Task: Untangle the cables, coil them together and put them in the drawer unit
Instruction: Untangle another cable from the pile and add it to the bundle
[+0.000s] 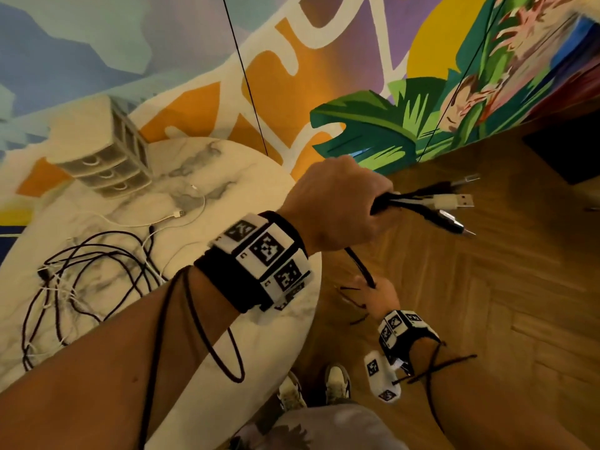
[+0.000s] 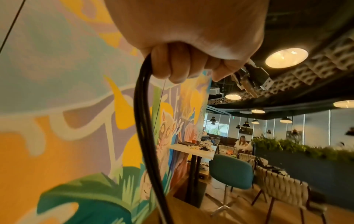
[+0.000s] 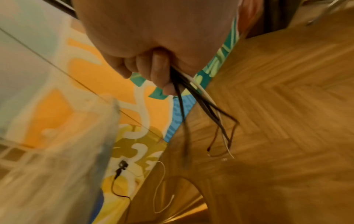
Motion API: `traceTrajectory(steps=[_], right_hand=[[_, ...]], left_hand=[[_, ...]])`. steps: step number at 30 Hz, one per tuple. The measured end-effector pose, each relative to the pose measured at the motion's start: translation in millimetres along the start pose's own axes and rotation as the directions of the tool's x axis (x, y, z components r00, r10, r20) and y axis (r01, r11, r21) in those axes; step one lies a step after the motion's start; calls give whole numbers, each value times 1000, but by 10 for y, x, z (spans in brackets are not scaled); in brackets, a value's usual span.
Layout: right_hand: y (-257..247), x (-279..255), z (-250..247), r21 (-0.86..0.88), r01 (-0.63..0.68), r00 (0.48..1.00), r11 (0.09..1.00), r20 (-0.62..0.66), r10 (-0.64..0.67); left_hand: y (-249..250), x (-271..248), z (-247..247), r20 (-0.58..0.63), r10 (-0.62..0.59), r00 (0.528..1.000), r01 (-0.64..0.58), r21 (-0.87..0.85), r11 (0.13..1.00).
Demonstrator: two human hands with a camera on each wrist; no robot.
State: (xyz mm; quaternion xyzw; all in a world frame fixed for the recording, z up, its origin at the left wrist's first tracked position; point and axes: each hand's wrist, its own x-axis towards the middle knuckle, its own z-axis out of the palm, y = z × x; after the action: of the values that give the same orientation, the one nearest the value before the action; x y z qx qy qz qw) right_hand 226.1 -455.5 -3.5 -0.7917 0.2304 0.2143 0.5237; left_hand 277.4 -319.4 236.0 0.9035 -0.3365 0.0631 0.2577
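Left hand (image 1: 337, 206): raised over the wooden floor, fingers (image 2: 172, 65) curled tight around a bundle of black and white cables (image 1: 422, 203); four plug ends protruded. Right hand (image 1: 378, 295): lower, gripped the same strands. Round marble tabletop (image 1: 227, 164): tangled cable remainder; one grey three-drawer unit (image 1: 110, 164), drawers closed.

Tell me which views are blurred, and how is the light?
Head view: warm, dim light, fairly sharp on the left hand, the plugs slightly smeared. Left wrist view: cables sharp, ceiling lamp glaring. Right wrist view: strong motion blur, especially the drawer unit and floor.
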Motion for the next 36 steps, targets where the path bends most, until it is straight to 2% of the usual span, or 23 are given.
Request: traceTrajectory(steps=[3, 6, 8, 11, 12, 13, 14, 15, 16, 17, 18, 19, 20, 23, 26, 28, 30, 31, 33, 35, 36], right_hand=[[218, 157, -73, -220, -102, 995, 970, -16, 101], [342, 207, -140, -417, -172, 984, 893, -35, 173], [330, 182, -179, -626, -117, 992, 771, -38, 119], [265, 100, -227, -861, 106, 993, 497, 120, -3], [250, 80, -248, -880, 147, 986, 453, 165, -1], [263, 81, -277, -877, 147, 986, 457, 168, 5], [294, 115, -316, -853, 76, 994, 516, 104, 24], [323, 166, -370, -751, -65, 998, 657, -32, 63], [363, 215, -412, -547, -212, 974, 810, -181, 134], [396, 258, -450, -296, -301, 927, 906, -313, 206], [426, 275, -478, -94, -333, 875, 938, -402, 270], [445, 285, -498, 11, -327, 844, 945, -446, 298], [474, 290, -520, 34, -314, 839, 949, -459, 294], [574, 279, -557, -145, -254, 894, 956, -411, 176], [694, 291, -579, -459, -210, 957, 863, -279, 84], [740, 302, -582, -522, -214, 975, 826, -170, 145], [728, 278, -561, -573, -208, 972, 793, -34, 231], [724, 293, -541, -624, -159, 971, 765, 40, 235], [606, 273, -506, -668, -17, 977, 744, 146, 153], [367, 182, -473, -516, 115, 976, 849, 216, -2], [194, 93, -465, -337, 146, 965, 930, 254, -59]], left_hand=[[-25, 42, -136, -84, 138, 987, -128, 116, 985], [-52, 94, -208, -122, 214, 969, -185, 214, 959], [-47, 83, -202, -119, 237, 964, -201, 259, 945], [-80, 54, -198, -123, 246, 961, -206, 269, 941], [-108, 47, -205, -128, 246, 961, -205, 265, 942], [-124, 42, -211, -130, 249, 960, -208, 267, 941], [-132, 35, -211, -128, 253, 959, -212, 270, 939], [-134, 29, -203, -128, 259, 957, -217, 271, 938], [-128, 22, -185, -133, 264, 955, -222, 264, 938], [-116, 24, -166, -139, 271, 952, -230, 257, 939], [-101, 19, -148, -142, 284, 948, -242, 254, 937], [-95, 20, -138, -149, 302, 942, -259, 252, 932], [-96, 25, -136, -156, 317, 935, -274, 248, 929], [-128, 21, -173, -165, 321, 933, -282, 221, 934], [-98, 3, -152, -181, 274, 945, -239, 191, 952], [-57, -8, -73, -183, 183, 966, -168, 97, 981], [-29, -8, 28, -172, 24, 985, -46, -127, 991], [-39, -15, 89, -160, -77, 984, 32, -270, 962], [-76, -41, 223, -113, -276, 955, 179, -522, 834], [-147, -92, 376, -15, -431, 902, 315, -661, 681], [-176, -124, 438, 52, -482, 875, 381, -688, 618]])
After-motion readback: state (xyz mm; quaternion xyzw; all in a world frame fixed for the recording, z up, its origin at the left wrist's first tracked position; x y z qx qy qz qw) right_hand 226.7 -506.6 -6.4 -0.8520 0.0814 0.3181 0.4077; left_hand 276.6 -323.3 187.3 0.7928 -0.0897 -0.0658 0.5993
